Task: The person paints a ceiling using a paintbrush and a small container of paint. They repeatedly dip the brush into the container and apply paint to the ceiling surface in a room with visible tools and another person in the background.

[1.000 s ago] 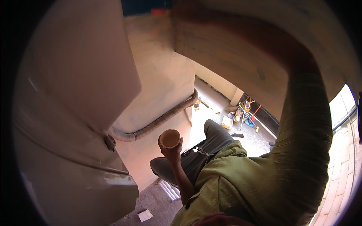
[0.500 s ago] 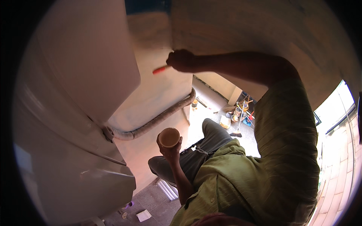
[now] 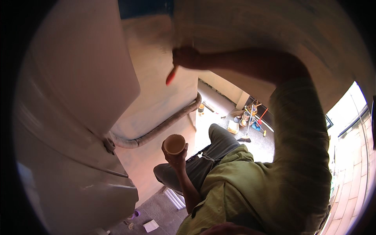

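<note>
In my left hand (image 3: 177, 159) is a round cup (image 3: 174, 144), held upright in front of my knees. Its rim is pale, and a beige, paint-like fill shows inside. My right hand (image 3: 187, 57) is raised at the wall corner, its fingers closed round a paintbrush (image 3: 170, 76) with a red handle end pointing down and left. The bristle end is dark and mostly hidden by the hand against the wall (image 3: 150, 43). That wall is beige with a blue patch (image 3: 145, 8) at its top.
A pale, smooth-sided body (image 3: 78, 70) fills the left side. Below my right hand a wrapped pipe (image 3: 166, 125) runs along the wall. Far down on the floor stand a broom (image 3: 246, 138), buckets (image 3: 246, 116) and a yellowish container (image 3: 233, 127). White slats (image 3: 174, 197) lie below my leg.
My right hand has moved slightly up, and the brush's red handle end has swung from pointing left to pointing more downward. The cup stays almost where it was.
</note>
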{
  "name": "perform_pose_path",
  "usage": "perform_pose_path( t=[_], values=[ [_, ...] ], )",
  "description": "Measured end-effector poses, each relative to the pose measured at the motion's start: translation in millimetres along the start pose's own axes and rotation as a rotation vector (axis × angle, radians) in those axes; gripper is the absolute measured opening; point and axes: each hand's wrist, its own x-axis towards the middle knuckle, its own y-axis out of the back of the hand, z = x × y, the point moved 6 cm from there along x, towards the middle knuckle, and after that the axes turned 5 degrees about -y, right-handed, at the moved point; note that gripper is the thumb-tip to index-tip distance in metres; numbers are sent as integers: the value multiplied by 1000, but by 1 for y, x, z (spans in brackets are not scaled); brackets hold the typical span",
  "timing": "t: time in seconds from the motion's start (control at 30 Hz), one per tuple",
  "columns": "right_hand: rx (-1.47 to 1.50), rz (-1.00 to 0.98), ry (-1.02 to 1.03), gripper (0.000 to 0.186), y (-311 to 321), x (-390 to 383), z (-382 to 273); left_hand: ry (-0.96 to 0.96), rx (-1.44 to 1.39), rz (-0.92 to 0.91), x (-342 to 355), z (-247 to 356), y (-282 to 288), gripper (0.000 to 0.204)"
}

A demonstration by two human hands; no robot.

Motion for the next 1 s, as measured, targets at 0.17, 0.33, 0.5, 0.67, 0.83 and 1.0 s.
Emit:
perform_pose_path(
  t=[0.17, 0.33, 0.5, 0.67, 0.83, 1.0],
  values=[
    [365, -16, -51, 25, 5, 5, 5, 12, -12, -3, 1, 7, -3, 79],
    [-222, 337, -213, 21, 134, 33, 136, 11, -47, -7, -2, 4, -14, 80],
    [-302, 414, -188, 20, 187, 18, 151, 10, -49, -9, -1, 0, -12, 81],
    [-24, 102, -80, 21, 21, -15, 73, 11, -79, -12, -5, -5, -23, 82],
    [331, -53, 34, 21, -53, -20, -21, -88, 57, 40, 0, 4, -3, 81],
    [-307, 278, -209, 22, 114, 16, 143, -38, 12, 40, -2, 4, -4, 79]
  ],
)
